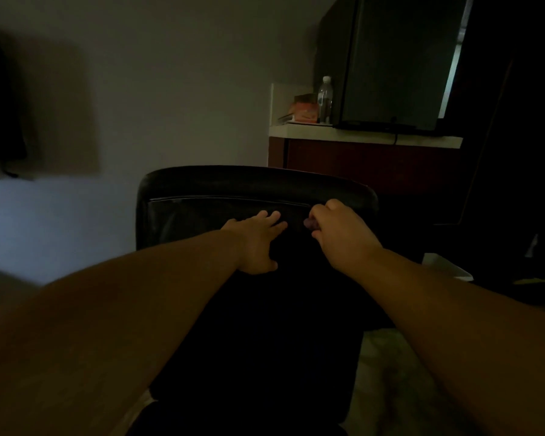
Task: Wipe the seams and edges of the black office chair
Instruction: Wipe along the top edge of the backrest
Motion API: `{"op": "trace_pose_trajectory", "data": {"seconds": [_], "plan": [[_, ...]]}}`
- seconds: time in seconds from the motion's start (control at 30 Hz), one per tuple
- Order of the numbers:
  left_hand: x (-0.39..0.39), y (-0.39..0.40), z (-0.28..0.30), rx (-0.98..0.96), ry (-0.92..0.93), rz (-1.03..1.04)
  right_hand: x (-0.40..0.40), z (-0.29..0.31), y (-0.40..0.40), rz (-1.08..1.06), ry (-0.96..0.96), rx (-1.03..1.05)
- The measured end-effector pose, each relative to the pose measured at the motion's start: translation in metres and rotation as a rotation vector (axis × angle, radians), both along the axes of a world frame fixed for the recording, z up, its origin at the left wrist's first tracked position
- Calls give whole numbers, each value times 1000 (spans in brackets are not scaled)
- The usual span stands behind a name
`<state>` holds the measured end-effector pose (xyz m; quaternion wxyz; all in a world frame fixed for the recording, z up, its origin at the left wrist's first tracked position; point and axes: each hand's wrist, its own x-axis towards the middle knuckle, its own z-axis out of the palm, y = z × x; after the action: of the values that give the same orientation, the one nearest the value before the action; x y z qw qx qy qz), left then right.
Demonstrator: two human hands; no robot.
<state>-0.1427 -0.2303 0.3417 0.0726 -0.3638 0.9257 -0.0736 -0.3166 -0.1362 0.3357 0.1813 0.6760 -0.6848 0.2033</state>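
Dim room light hides grime, so while the flat-fingered left hand (pixel 258 243) steadies the black leather office chair (pixel 252 190), the right hand (pixel 337 234), pinching a small purplish cloth (pixel 310 223), should trace its horizontal seam (pixel 221 199) slowly.

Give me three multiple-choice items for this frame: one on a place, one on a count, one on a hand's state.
1. Where does the clear bottle stand?
A. on the chair seat
B. on the pale counter beside the dark cabinet
C. on the floor

2. How many hands touch the black chair?
A. none
B. one
C. two

3. The left hand is:
A. flat with fingers spread
B. fisted
C. out of view

Answers: B, the bottle stands on the counter; C, both reach the backrest; A, only the right hand is curled.
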Motion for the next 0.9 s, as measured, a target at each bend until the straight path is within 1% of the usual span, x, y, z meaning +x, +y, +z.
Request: {"op": "trace_pose_trajectory", "data": {"seconds": [0.17,0.33,0.43,0.53,0.67,0.77,0.9], "plan": [[-17,8,4,26,-41,71,-7,7,35,21,-37,24],[-28,11,-5,43,0,76,-29,-9,68,-32,-119,-18],[-21,6,-6,70,3,69,-35,-21,77,-74,-173,5],[-18,3,-4,80,-12,76,-35,-23,83,-82,-158,25],[-19,7,-3,77,11,98,-29,-17,92,-52,-161,-22],[-18,15,-2,87,21,111,-23,-16,103,-27,-161,-10],[-15,27,0,110,-5,148,-18,-13,123,-27,-147,-6]]}}
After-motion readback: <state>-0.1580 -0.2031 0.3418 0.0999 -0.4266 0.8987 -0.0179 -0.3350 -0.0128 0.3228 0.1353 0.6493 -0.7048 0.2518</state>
